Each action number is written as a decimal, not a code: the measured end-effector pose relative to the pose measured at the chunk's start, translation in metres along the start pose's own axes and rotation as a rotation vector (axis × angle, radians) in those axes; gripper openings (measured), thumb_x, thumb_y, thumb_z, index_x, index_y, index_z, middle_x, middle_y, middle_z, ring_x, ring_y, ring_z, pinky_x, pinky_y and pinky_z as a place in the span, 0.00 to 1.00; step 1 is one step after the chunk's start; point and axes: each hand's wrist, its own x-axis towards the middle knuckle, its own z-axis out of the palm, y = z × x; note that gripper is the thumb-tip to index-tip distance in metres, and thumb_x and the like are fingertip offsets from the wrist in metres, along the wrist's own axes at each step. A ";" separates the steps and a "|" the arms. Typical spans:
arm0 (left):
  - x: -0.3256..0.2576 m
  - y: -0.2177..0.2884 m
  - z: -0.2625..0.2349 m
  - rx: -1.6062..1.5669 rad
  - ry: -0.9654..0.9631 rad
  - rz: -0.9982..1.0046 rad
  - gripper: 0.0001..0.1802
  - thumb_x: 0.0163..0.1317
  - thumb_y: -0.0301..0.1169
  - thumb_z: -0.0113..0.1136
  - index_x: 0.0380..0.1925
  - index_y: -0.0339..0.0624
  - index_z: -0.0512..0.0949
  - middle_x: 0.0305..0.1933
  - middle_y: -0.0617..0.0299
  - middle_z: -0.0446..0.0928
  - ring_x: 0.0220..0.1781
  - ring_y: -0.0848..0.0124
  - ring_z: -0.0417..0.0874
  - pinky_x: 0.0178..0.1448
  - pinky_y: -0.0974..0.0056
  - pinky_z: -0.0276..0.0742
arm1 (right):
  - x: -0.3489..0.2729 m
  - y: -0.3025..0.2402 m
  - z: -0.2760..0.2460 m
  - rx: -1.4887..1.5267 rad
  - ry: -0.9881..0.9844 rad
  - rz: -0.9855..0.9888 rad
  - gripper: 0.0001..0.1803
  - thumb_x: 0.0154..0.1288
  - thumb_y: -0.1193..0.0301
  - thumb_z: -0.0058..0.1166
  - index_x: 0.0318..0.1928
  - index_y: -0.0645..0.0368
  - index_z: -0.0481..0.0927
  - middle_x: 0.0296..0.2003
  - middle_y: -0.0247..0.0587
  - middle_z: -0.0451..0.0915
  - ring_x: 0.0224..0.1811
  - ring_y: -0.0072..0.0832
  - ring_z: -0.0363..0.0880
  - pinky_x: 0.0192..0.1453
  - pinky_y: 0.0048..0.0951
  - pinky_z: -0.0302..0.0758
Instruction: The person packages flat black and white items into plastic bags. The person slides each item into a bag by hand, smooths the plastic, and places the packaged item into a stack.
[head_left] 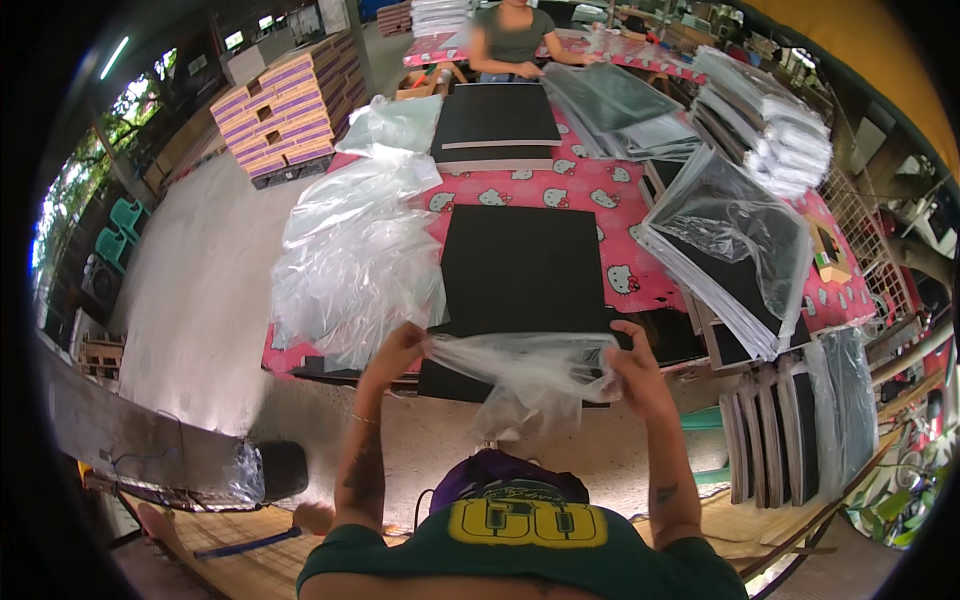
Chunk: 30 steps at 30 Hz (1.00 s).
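Stretched between my two hands is a clear plastic bag (540, 362), crumpled and hanging down in the middle. My left hand (402, 350) pinches its left end, while my right hand (638, 368) grips the right end. Just beyond the bag lies a black flat board (525, 262) on the table, its near edge partly covered by the plastic. A heap of loose clear bags (350, 270) spreads along the left side of the table. To the right, bagged black boards (735, 240) rest in a slanted stack.
A pink patterned cloth (500, 188) covers the table. More black boards (500, 118) lie at its far side, where a person (512, 45) handles bagged sheets (620, 105). Boxes (290, 110) stand stacked on a pallet at left. Upright bundles (775, 435) stand low at right.
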 end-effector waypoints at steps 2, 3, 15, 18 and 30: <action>0.004 0.091 0.003 -0.192 -0.059 0.247 0.34 0.54 0.29 0.65 0.60 0.40 0.61 0.47 0.56 0.74 0.50 0.65 0.76 0.50 0.63 0.74 | 0.000 -0.010 0.014 -0.744 0.119 -0.098 0.19 0.60 0.77 0.56 0.52 0.56 0.74 0.26 0.33 0.71 0.28 0.24 0.70 0.39 0.25 0.71; -0.005 0.142 0.028 -0.157 -0.118 0.418 0.37 0.54 0.29 0.65 0.63 0.42 0.58 0.47 0.57 0.74 0.49 0.66 0.77 0.50 0.63 0.74 | 0.004 -0.017 0.027 -0.782 -0.157 -0.198 0.15 0.60 0.76 0.55 0.48 0.55 0.76 0.28 0.35 0.71 0.28 0.26 0.72 0.37 0.27 0.71; 0.012 0.157 0.053 0.940 0.017 0.355 0.17 0.56 0.23 0.53 0.47 0.35 0.75 0.44 0.45 0.71 0.30 0.51 0.80 0.32 0.54 0.78 | 0.009 -0.031 -0.039 -1.703 0.398 -0.274 0.24 0.49 0.70 0.65 0.48 0.60 0.76 0.53 0.52 0.67 0.50 0.49 0.74 0.46 0.48 0.75; 0.017 0.150 0.031 0.967 0.363 0.358 0.19 0.56 0.28 0.55 0.49 0.34 0.75 0.50 0.41 0.69 0.35 0.46 0.78 0.38 0.50 0.76 | -0.004 -0.064 0.010 -1.416 0.811 -0.809 0.26 0.48 0.58 0.67 0.46 0.59 0.80 0.51 0.54 0.70 0.51 0.49 0.73 0.46 0.46 0.75; -0.047 0.187 0.004 0.317 -0.669 0.145 0.16 0.58 0.40 0.60 0.27 0.36 0.78 0.31 0.47 0.79 0.35 0.51 0.82 0.45 0.49 0.79 | -0.023 -0.014 -0.134 -0.109 -0.188 0.073 0.21 0.59 0.55 0.56 0.42 0.61 0.77 0.32 0.38 0.78 0.34 0.31 0.79 0.43 0.35 0.78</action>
